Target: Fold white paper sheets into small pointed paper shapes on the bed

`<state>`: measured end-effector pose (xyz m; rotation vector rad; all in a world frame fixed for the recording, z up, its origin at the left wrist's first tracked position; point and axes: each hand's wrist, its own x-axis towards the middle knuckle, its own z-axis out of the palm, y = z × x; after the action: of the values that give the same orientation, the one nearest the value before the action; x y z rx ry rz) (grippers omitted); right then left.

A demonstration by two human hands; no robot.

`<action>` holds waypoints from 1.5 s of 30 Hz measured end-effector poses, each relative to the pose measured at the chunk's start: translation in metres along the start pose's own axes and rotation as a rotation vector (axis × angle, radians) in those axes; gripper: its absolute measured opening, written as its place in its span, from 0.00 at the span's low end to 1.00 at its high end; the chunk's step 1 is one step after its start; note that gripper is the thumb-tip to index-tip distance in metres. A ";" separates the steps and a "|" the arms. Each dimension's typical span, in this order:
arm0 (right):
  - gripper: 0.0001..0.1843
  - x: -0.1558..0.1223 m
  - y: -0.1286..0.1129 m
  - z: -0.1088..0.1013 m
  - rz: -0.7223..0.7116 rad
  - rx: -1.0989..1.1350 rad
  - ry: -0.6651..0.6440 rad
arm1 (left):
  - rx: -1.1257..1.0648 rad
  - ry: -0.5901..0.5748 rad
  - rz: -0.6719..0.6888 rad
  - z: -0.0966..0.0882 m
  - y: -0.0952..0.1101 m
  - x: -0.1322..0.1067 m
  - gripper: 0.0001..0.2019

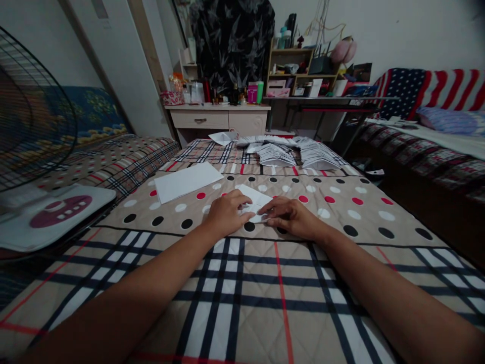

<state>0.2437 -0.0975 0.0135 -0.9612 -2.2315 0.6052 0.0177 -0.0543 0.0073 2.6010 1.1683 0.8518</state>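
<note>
A small piece of white paper (253, 195), seemingly folded, lies on the patterned bedspread in front of me. On its left side my left hand (227, 211) has curved fingers and thumb gripping the paper. From the right, my right hand (293, 216) holds the same paper, its fingertips and thumb close together at the near right edge. Parts of the sheet are hidden under my fingers. To the left lies a larger flat sheet or thin stack of white paper (188, 182), apart from both hands.
Rows of folded white papers (278, 154) lie overlapped at the bed's far end, with another paper piece (223, 138) beside them. A fan (34, 111) stands at left. Behind are a white dresser (212, 119) and a cluttered shelf (290, 71); another bed (435, 162) is at right.
</note>
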 end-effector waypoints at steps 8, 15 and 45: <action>0.14 0.002 -0.006 0.005 0.008 -0.160 0.040 | 0.238 -0.017 -0.104 0.005 0.012 0.004 0.10; 0.12 0.002 -0.002 0.005 0.021 -0.200 0.057 | 0.234 -0.044 0.011 0.003 0.010 0.001 0.10; 0.13 0.008 -0.006 0.009 0.047 -0.304 0.004 | -0.038 -0.110 -0.103 0.002 -0.025 0.011 0.12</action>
<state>0.2303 -0.0968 0.0133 -1.1647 -2.3454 0.2858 0.0089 -0.0291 0.0010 2.4978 1.2314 0.6942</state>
